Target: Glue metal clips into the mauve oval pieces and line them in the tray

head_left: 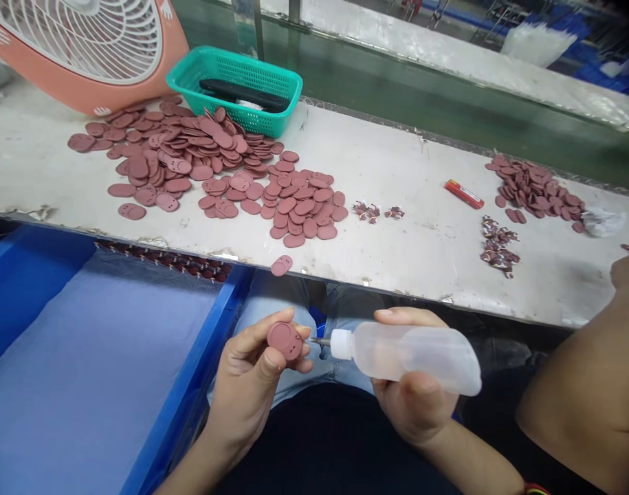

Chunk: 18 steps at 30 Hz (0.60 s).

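Observation:
Between the thumb and fingers of my left hand (pixel 247 378) is a reddish-brown oval piece (pixel 284 340) with small dark holes and a raised round face. My right hand (pixel 417 405) is wrapped round a translucent white squeeze bottle (pixel 412 354), tilted on its side. Its thin metal nozzle (pixel 322 341) points left, close to the right edge of the oval piece; I cannot tell whether they touch. Just beyond my hands, a similar oval piece (pixel 282 265) lies at the table's front edge. A large heap of such oval pieces (pixel 205 148) spreads behind it.
A green basket (pixel 288 103) with a dark object and an orange fan (pixel 177 62) stand behind the heap. Small dark parts (pixel 500 247), a red lighter-like stick (pixel 463 194) and another pile (pixel 538 189) lie right. A blue crate (pixel 211 330) is left. Another person's arm (pixel 587 385) reaches in right.

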{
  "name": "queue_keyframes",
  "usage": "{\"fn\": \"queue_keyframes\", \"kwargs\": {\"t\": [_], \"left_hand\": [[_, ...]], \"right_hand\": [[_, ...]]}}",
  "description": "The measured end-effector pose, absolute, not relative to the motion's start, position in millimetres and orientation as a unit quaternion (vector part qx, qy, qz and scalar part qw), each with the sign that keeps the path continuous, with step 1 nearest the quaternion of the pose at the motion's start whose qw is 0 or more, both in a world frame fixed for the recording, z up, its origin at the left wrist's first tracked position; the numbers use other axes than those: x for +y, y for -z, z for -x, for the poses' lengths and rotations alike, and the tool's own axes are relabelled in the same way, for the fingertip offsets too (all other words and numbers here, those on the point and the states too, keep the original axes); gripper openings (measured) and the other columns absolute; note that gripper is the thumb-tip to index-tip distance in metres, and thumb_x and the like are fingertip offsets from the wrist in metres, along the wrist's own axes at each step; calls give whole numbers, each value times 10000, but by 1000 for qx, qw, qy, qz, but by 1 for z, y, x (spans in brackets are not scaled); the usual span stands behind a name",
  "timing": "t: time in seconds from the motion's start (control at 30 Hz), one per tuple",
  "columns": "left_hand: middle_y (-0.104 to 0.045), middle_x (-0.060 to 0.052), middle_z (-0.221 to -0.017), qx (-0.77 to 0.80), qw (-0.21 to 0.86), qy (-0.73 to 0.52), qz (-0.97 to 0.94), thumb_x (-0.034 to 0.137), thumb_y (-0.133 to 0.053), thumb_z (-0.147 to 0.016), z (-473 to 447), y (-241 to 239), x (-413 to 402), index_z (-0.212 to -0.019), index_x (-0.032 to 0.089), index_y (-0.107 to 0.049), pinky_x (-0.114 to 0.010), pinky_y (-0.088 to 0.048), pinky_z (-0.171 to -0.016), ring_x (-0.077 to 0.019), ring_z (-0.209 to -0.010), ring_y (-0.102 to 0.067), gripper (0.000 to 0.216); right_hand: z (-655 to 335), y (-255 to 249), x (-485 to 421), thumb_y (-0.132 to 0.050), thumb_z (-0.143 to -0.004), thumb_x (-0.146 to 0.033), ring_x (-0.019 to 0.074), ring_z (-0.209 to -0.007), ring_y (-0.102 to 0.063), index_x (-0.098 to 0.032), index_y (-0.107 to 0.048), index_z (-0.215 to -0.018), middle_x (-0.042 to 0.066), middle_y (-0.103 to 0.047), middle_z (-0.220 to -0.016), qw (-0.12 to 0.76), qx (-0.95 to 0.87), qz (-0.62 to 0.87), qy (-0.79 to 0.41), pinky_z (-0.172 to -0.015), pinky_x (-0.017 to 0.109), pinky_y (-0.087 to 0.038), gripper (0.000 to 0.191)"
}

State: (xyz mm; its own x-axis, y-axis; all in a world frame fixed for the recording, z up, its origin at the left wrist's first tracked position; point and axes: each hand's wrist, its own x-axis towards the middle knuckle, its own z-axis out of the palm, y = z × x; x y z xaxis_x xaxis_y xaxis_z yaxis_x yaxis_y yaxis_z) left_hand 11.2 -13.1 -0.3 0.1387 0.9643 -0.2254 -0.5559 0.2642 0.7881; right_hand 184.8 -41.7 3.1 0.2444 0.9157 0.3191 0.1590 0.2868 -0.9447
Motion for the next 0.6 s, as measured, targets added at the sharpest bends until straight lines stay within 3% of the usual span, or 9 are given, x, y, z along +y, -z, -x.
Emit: {"fn": "queue_keyframes", "kwargs": {"t": [0.07, 0.3, 0.37, 0.43, 0.5, 0.6], "left_hand": [[-807, -12, -839, 372, 702, -542, -275, 437, -820, -727, -11, 0, -13, -1000, 315, -804, -184, -610, -605, -124, -670, -720, 299], [-802, -22, -826, 382, 700, -543, -265, 439, -842, -696, -11, 1, -14, -972, 307, -812, -194, -607, -580, -125, -636, -703, 308], [-802, -33, -822, 393, 700, -538, -255, 436, -851, -683, -11, 1, -13, -957, 303, -816, -198, -606, -575, -131, -638, -703, 306], [-801, -44, -815, 408, 698, -536, -242, 443, -865, -658, -11, 1, -12, -942, 294, -819, -207, -604, -562, -146, -646, -707, 324], [-798, -52, -791, 431, 690, -536, -224, 458, -892, -602, -10, 0, -9, -919, 280, -822, -214, -602, -537, -163, -637, -711, 370], [-794, -41, -758, 483, 660, -544, -189, 474, -927, -512, -8, -1, -5, -888, 266, -820, -205, -597, -511, -167, -609, -711, 443]], "right_hand": [[-182, -6, -39, -564, -916, -582, 244, -746, -657, -278, -650, -1139, 88, -658, -944, 636, -501, 494, -317, -628, 428, -560, 387], [-179, -7, -36, -629, -877, -532, 251, -733, -692, -254, -659, -1082, 81, -697, -905, 630, -478, 496, -358, -605, 396, -582, 347], [-178, -7, -35, -628, -872, -535, 237, -693, -681, -257, -667, -1061, 86, -701, -906, 632, -464, 497, -371, -531, 358, -556, 339], [-176, -6, -32, -653, -850, -523, 186, -553, -618, -257, -672, -1047, 74, -688, -832, 642, -438, 495, -388, -404, 298, -467, 332], [-176, -6, -25, -663, -837, -512, 119, -376, -462, -249, -665, -1052, 16, -618, -633, 662, -396, 475, -423, -305, 242, -320, 340], [-186, -13, -4, -527, -841, -676, 83, -278, -316, -226, -642, -1044, -52, -484, -461, 692, -311, 419, -499, -264, 197, -207, 506]]}}
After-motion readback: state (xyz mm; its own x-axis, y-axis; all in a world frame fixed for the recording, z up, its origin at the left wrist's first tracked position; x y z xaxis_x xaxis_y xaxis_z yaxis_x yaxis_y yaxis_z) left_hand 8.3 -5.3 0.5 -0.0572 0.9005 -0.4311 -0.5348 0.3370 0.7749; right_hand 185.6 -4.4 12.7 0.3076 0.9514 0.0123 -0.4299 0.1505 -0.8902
